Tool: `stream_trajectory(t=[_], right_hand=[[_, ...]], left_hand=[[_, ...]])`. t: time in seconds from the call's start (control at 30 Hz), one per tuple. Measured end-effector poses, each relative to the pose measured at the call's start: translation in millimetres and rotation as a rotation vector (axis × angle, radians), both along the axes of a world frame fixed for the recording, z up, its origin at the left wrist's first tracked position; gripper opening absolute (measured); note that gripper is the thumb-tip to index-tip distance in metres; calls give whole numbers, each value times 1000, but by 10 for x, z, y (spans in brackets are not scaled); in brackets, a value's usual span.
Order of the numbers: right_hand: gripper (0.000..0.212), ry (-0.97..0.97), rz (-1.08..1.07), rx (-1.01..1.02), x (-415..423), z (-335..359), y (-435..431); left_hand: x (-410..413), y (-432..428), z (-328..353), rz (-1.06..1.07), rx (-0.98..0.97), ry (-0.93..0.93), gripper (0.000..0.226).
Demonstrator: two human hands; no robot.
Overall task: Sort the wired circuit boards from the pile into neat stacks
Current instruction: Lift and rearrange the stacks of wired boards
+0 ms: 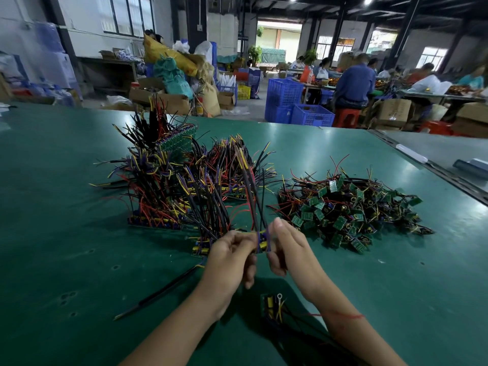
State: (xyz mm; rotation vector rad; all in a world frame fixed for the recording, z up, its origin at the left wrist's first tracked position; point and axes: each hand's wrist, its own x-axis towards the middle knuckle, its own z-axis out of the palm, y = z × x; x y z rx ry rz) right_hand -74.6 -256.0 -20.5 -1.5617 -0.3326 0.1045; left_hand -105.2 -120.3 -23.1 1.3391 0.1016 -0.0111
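With fingers (277,226) of left hand (232,256) and right hand (284,250) pinching one wired board (262,243), risks snagging its upright leads (252,196) in adjacent stacks (155,223), toppling them.

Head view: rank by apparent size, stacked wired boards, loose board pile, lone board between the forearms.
1. stacked wired boards
2. loose board pile, clearly smaller
3. lone board, smallest despite being nearest the camera

Green tabletop (79,260) across the lower frame, blue crates (284,93) stacked on the floor at upper centre, red stool (346,116) beside them, seated person in blue (355,83) at upper right, cardboard boxes (393,112) nearby, yellow sack (169,55) over green sacks (174,77) upper left of centre, windows (129,14) above, bright doorway (280,38) at top.
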Motion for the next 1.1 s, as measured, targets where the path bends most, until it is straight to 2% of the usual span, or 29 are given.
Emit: stream_trajectory(t=[0.13,0.27,0.37,0.53,0.67,0.8,0.93,1.1], right_hand=[[14,-41,17,-83,17,-28,4],[30,-125,-20,-211,15,-67,41],[38,-195,-81,-298,16,-100,52],[36,-239,-112,-216,20,-113,72],[36,-134,-61,-206,9,-130,89],[62,-58,-11,-287,6,-119,75],[50,88,54,-180,-22,-81,102],[50,119,64,-138,-63,-58,164]], left_hand=[[20,1,-49,113,67,-118,12],[17,-2,-90,86,157,-174,20],[27,5,-134,36,164,-130,26],[30,-5,-133,-81,124,-78,36],[21,18,-96,-105,208,-227,44],[35,45,-102,-91,249,-241,47],[33,44,-97,-125,223,-211,45],[32,31,-134,-108,198,-234,45]])
